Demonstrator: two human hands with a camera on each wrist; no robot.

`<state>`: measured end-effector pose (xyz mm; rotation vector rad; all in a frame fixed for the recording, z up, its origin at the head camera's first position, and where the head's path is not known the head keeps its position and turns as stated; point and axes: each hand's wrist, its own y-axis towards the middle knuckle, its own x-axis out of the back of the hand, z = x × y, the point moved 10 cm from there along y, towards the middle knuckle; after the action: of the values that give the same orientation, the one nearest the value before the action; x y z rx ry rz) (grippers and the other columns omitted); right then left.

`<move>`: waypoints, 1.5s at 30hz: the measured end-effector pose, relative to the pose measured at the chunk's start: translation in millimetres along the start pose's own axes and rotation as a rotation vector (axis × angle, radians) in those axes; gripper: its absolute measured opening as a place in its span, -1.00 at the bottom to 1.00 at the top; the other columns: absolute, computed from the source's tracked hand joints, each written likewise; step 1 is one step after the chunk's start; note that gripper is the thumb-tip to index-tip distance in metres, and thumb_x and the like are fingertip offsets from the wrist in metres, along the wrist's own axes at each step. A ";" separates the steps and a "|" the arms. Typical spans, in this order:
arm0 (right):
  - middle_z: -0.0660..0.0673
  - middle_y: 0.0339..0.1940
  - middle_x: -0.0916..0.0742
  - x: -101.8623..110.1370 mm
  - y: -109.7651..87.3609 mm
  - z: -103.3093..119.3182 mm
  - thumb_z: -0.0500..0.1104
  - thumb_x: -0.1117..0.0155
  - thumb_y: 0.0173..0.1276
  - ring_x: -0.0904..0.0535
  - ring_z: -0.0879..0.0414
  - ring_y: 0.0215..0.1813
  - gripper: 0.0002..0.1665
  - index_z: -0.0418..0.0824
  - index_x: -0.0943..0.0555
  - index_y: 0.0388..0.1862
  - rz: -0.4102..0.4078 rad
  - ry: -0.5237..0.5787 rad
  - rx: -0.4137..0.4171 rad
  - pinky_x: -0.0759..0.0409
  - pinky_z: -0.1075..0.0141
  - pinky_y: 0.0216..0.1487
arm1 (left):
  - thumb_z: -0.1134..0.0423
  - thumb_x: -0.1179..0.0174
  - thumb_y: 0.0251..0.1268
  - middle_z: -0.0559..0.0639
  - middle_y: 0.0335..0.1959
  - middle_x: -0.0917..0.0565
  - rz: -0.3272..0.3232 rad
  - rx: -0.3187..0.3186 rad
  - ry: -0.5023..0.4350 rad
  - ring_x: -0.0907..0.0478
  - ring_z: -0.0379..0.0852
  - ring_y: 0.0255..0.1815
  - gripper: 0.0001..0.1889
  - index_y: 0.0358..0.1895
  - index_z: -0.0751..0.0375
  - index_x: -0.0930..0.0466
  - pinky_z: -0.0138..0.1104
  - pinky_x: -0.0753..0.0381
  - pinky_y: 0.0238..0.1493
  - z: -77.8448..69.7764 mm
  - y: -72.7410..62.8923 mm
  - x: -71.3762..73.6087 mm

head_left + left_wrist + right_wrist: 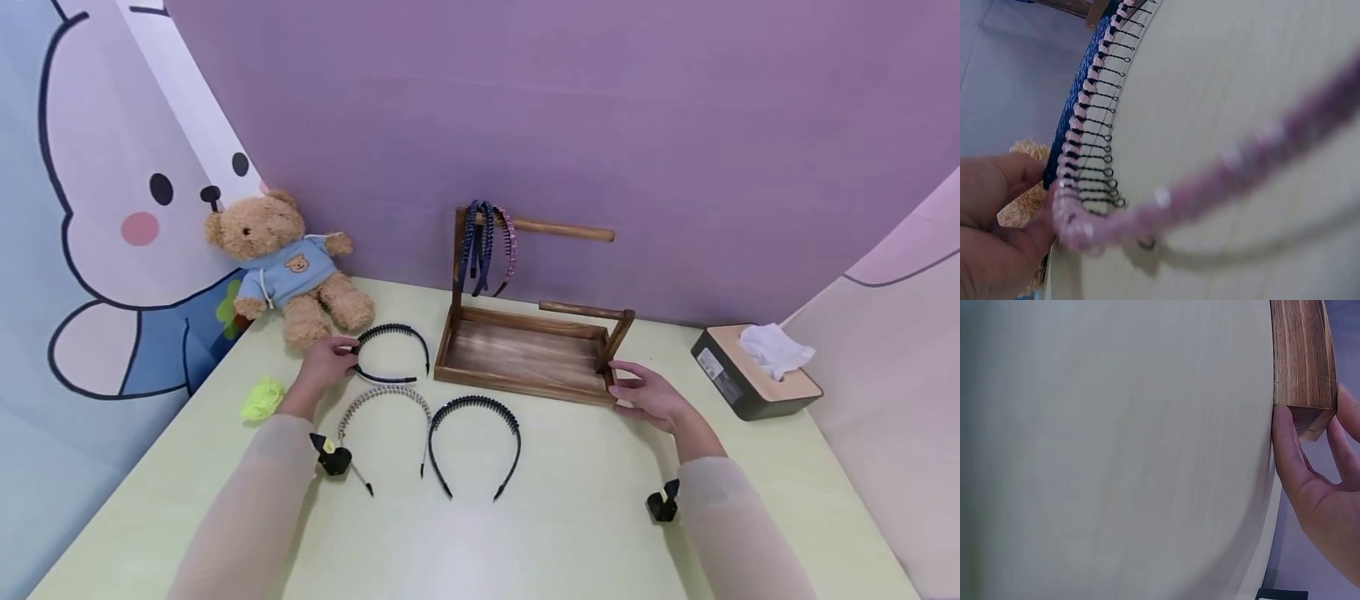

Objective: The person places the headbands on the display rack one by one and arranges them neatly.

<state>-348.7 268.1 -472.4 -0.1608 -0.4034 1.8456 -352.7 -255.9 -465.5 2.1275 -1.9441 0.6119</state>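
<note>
My left hand (328, 362) pinches the left side of a dark blue toothed headband (396, 327) lying on the table. In the left wrist view, thumb and fingers meet at the end of the blue band (1074, 100) that shows. A pale pink toothed headband (1179, 219) crosses close in front of that camera. Right beside it on the table lies a black toothed headband (480, 401). My right hand (652, 393) grips the right end of a wooden stand (517, 385), its fingers around the end corner (1307, 412). On the stand's upper rod hang dark blue headbands (486, 250) and a pink glittery one (512, 242).
A teddy bear (296, 271) in a blue top sits at the back left, with a yellow-green scrunchie (262, 398) in front of it. At the right stands a tissue box (738, 387). A lower rod (581, 309) juts leftward from the stand's right post.
</note>
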 end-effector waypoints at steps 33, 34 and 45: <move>-0.35 0.25 -0.30 -1.0 0.6 3.9 -0.38 -0.12 0.46 -0.46 0.11 0.00 -0.25 -0.28 -0.07 0.54 0.008 0.034 -0.006 -0.55 0.08 0.15 | 0.48 -0.11 0.40 0.21 0.09 -0.38 0.113 -0.130 -0.528 -0.55 -0.22 -0.10 -0.44 0.40 0.52 -0.16 -0.40 -0.58 0.02 -34.9 -12.9 -3.5; -0.35 0.25 -0.30 -1.2 0.9 3.8 -0.38 -0.12 0.46 -0.46 0.11 0.01 -0.25 -0.28 -0.08 0.54 0.009 0.034 -0.006 -0.55 0.08 0.15 | 0.48 -0.12 0.39 0.24 0.11 -0.38 0.099 -0.144 -0.504 -0.55 -0.23 -0.10 -0.44 0.39 0.51 -0.19 -0.38 -0.58 0.03 -39.8 -14.8 -3.1; -0.34 0.25 -0.30 -1.1 1.5 1.9 -0.35 -0.13 0.47 -0.45 0.10 0.02 -0.24 -0.28 -0.06 0.55 0.017 0.022 -0.002 -0.55 0.10 0.14 | 0.39 -0.28 0.30 0.19 0.16 -0.51 -0.070 -0.366 -0.185 -0.51 -0.11 0.00 -0.56 0.23 0.33 -0.50 -0.47 -0.56 -0.14 -101.9 -47.0 1.4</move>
<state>-350.3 266.3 -471.3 -0.1862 -0.3896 1.8589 -323.6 -209.7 -367.5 2.0627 -1.8840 0.0382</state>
